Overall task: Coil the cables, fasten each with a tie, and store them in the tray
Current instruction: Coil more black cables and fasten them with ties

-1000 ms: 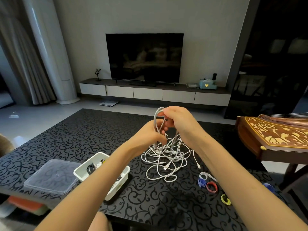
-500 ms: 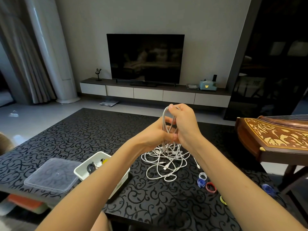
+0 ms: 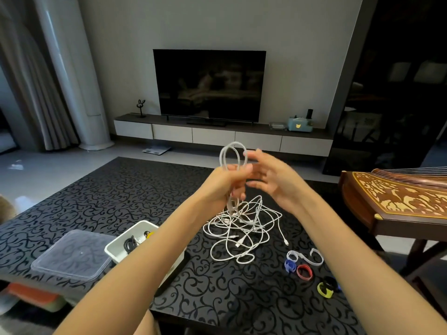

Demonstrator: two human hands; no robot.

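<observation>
Left hand point(image 3: 223, 182) grips a looped white cable point(image 3: 232, 151), the loop standing above its knuckles. Right hand point(image 3: 275, 182) just beside the loop, fingers spread and loose, holding nothing. Cable tail drops into a white tangle point(image 3: 242, 226) on the black scroll-patterned tabletop point(image 3: 96, 194) below both hands. Tray point(image 3: 116, 250) under left forearm; coloured ties point(image 3: 304, 272) under right forearm. Dark television point(image 3: 209, 85) beyond.

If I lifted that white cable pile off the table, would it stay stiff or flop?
Probably floppy: the pile lies in loose, sagging loops. Likely to drag up tangled, since strands cross and run up into the coil that the left hand grips. Probably light: the strands are thin.
</observation>
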